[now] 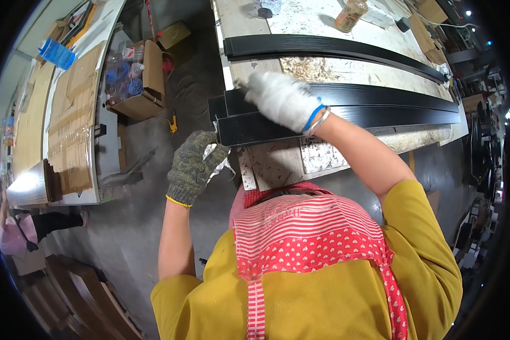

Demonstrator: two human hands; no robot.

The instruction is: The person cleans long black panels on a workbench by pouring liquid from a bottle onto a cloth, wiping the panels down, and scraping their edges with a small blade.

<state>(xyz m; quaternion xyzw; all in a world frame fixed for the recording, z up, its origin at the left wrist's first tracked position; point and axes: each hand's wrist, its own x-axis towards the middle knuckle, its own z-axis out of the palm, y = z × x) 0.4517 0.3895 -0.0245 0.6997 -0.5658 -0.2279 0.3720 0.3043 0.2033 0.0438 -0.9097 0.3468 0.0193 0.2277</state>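
Observation:
My left hand [194, 167], in a dark green mottled glove, is closed beside the left end of the nearest black board [260, 129]. A crumpled white rag [216, 161] pokes out between its thumb and fingers. My right hand [280, 99], in a white glove with a blue cuff, reaches across the black boards near their left ends. Its fingers are bent together and slightly blurred; what they hold, if anything, I cannot make out. Another long black strip [334, 48] lies farther back on the workbench [277, 161].
A plastic bottle [351, 15] stands at the bench's far side. Left of the bench, a cardboard box [154, 73] holds several plastic bottles. Beyond it is a second table [73, 130] with cardboard and a blue cup [56, 54]. A person in pink [14, 235] is at far left.

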